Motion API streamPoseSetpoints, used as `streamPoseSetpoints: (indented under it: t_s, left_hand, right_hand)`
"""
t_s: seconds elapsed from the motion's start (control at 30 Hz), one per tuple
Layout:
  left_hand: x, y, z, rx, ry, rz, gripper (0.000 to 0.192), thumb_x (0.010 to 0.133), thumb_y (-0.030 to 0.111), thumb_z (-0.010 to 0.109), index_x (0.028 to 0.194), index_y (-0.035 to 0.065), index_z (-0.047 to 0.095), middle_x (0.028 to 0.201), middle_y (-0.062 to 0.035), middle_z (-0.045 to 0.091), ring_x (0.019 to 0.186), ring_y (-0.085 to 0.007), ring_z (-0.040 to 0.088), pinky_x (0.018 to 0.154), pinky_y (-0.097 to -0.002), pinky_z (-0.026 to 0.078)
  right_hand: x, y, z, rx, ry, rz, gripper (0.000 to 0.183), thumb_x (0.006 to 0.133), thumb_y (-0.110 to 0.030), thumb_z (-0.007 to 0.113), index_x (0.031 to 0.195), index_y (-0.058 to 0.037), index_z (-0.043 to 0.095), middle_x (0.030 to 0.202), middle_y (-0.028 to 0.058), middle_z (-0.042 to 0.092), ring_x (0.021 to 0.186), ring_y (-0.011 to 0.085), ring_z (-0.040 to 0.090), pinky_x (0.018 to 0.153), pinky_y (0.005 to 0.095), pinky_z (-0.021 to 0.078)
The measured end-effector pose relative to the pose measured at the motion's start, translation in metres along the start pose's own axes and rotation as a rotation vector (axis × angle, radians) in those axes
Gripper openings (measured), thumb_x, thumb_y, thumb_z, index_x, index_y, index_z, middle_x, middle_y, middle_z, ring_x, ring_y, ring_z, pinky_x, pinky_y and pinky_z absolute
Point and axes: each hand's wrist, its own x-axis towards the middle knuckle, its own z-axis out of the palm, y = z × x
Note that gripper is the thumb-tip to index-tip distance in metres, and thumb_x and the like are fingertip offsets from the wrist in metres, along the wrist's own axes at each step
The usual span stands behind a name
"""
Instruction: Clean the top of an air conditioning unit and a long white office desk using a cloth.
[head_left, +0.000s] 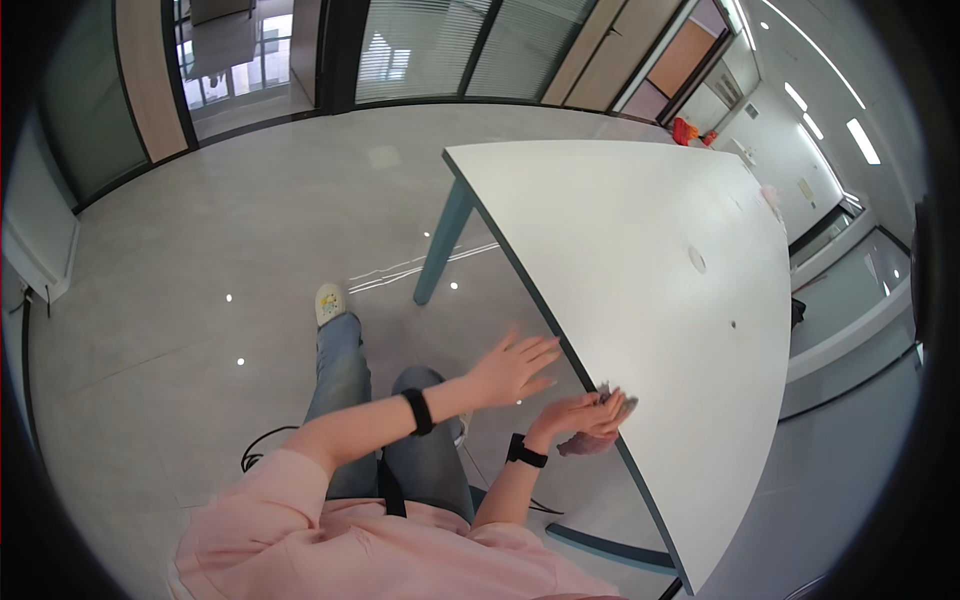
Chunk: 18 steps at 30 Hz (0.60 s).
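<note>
My left hand (517, 367) is raised beside the near edge of the white table (645, 247), its fingers spread and nothing in it. Lower on the right, my right hand (585, 416) is at the same edge, curled around a soft, crumpled pinkish-grey thing (587, 444), perhaps cloth. Part of it hangs below the palm, and greyish bits show at the fingertips over the tabletop. The fingers hide the rest, so its kind cannot be told. Each wrist wears a black band.
On the tabletop are an oval mark (697, 259), a small dark spot (733, 325) and a pinkish item (770, 196) at the far edge. A blue-green table leg (445, 244) stands ahead. Black cable (255, 452) lies on the floor. Red items (684, 132) are beyond the table.
</note>
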Motion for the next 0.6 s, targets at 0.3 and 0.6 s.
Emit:
streamPoseSetpoints:
  t_s: [0.3, 0.6]
  left_hand:
    - [-0.136, -0.085, -0.038, -0.084, -0.254, -0.356, 0.054, 0.096, 0.044, 0.039, 0.138, 0.0105, 0.036, 0.141, -0.0197, 0.036, 0.134, -0.0313, 0.03, 0.108, -0.0544, 0.02]
    - [-0.199, -0.144, -0.078, -0.199, -0.144, -0.589, 0.05, 0.096, 0.042, 0.039, 0.132, 0.0078, 0.043, 0.137, -0.0207, 0.039, 0.13, -0.0341, 0.035, 0.104, -0.0507, 0.03]
  right_hand:
    - [-0.047, -0.209, 0.135, 0.005, -0.377, -0.431, 0.036, 0.09, -0.017, 0.05, 0.125, -0.0085, 0.05, 0.124, 0.0053, 0.055, 0.12, 0.0237, 0.045, 0.103, 0.0469, 0.0273]
    - [-0.027, -0.381, 0.254, 0.128, -0.693, -0.693, 0.042, 0.086, -0.026, 0.05, 0.121, -0.0024, 0.054, 0.126, 0.0119, 0.056, 0.122, 0.026, 0.046, 0.103, 0.0434, 0.0332]
